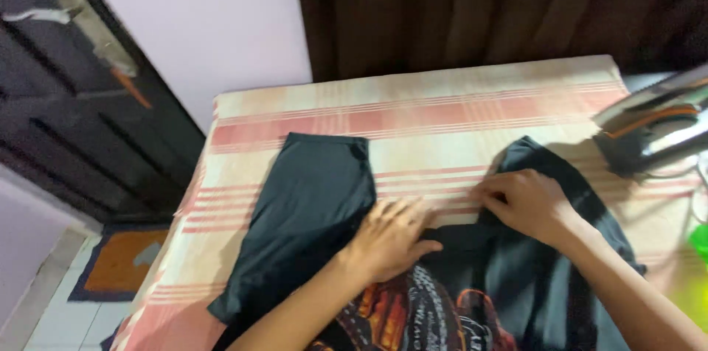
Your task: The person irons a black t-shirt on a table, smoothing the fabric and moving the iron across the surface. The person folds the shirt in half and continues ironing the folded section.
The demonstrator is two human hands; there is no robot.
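Observation:
A dark grey T-shirt [310, 211] with an orange and white print lies spread on a padded board covered in a cream and red plaid cloth [442, 111]. My left hand [387, 237] rests flat, fingers apart, near the collar, beside the left sleeve. My right hand [525, 203] presses on the fabric at the right shoulder, fingers curled and pinching the cloth edge. The shirt's lower part runs out of the frame.
An iron [649, 137] with an orange trim stands at the board's right edge. A green object [699, 240] sits below it. Dark curtains [479, 4] hang behind. A dark door [66, 85] and a floor mat [122, 262] are at the left.

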